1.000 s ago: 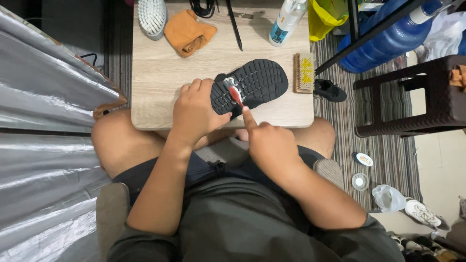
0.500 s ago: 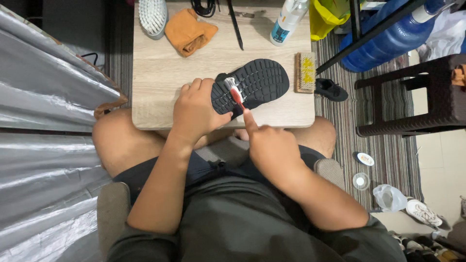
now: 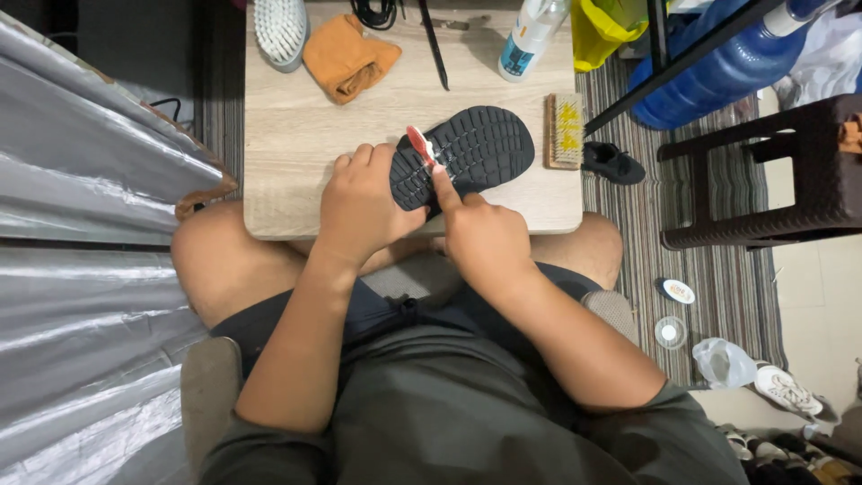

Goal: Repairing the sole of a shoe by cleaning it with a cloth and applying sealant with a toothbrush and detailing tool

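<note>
Near the middle of the frame, on the near edge of the tabletop (image 3: 296, 135), a black shoe (image 3: 467, 153) lies sole up, its long axis running from lower left to upper right. At its heel end the left hand (image 3: 364, 202) is clasped around the shoe. Just right of it, the right hand (image 3: 480, 235) grips a small red-and-white brush (image 3: 420, 145), forefinger extended along it, bristles on the tread. Both hands sit at the shoe's near end; the toe points away toward a wooden scrub brush (image 3: 564, 131).

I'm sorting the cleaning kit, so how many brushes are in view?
3: a white brush at the table's far left corner, a wooden brush right of the black shoe, and a small red brush in the right hand. More may lie out of frame.
</note>
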